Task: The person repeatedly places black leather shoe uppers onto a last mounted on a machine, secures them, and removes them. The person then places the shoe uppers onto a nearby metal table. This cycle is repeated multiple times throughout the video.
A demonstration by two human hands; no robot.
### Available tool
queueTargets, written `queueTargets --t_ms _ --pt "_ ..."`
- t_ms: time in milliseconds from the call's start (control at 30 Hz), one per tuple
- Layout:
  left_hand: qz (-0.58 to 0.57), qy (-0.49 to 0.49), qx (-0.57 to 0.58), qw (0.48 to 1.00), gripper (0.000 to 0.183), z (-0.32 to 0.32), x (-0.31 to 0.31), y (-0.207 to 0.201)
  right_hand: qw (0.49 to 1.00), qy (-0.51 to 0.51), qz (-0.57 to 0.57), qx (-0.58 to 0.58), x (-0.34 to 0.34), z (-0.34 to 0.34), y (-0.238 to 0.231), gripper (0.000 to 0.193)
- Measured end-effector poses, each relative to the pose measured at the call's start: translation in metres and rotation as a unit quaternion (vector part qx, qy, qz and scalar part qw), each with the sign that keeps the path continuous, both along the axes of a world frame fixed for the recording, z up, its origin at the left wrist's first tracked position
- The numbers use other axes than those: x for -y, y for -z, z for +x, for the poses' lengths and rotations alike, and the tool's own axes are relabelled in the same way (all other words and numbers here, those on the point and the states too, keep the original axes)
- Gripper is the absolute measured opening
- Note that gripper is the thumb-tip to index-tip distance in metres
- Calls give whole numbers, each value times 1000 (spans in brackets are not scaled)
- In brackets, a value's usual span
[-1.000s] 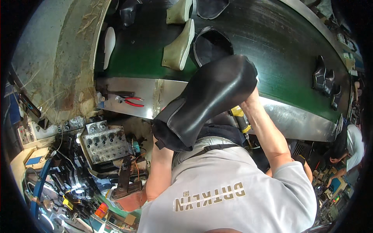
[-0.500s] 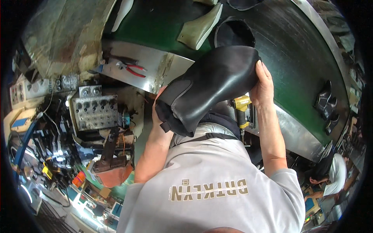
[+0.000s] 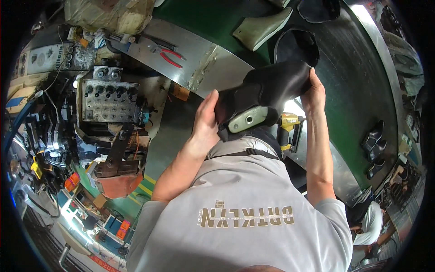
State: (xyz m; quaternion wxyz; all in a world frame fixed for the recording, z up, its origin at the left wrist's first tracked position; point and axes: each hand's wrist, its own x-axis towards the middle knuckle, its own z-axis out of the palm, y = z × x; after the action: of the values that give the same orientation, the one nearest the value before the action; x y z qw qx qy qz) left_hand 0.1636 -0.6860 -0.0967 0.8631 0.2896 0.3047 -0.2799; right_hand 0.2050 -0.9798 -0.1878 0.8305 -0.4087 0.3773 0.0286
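Behind both hands runs a green belt (image 3: pixel 217 18). Left hand (image 3: pixel 206 120) and right hand (image 3: pixel 313 93) grip a black boot (image 3: pixel 267 88); a loose grip could drop it.

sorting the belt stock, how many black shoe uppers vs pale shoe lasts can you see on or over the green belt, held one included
black uppers: 3 (held one, one behind it, one at the top edge)
pale lasts: 2 (one on the belt, one inside the held upper)
total: 5
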Motion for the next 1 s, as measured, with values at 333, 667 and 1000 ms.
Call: queueTargets --t_ms 333,667,1000 --pt "-36 182 111 976 43 -12 -66 9 950 -299 10 92 -96 50 -72 26" --pt "505 -78 198 837 36 -73 -167 -25 876 -398 -155 224 -317 46 -93 32" --pt "464 -338 154 804 30 -155 -349 -91 790 -524 -22 318 -577 4 -185 37"
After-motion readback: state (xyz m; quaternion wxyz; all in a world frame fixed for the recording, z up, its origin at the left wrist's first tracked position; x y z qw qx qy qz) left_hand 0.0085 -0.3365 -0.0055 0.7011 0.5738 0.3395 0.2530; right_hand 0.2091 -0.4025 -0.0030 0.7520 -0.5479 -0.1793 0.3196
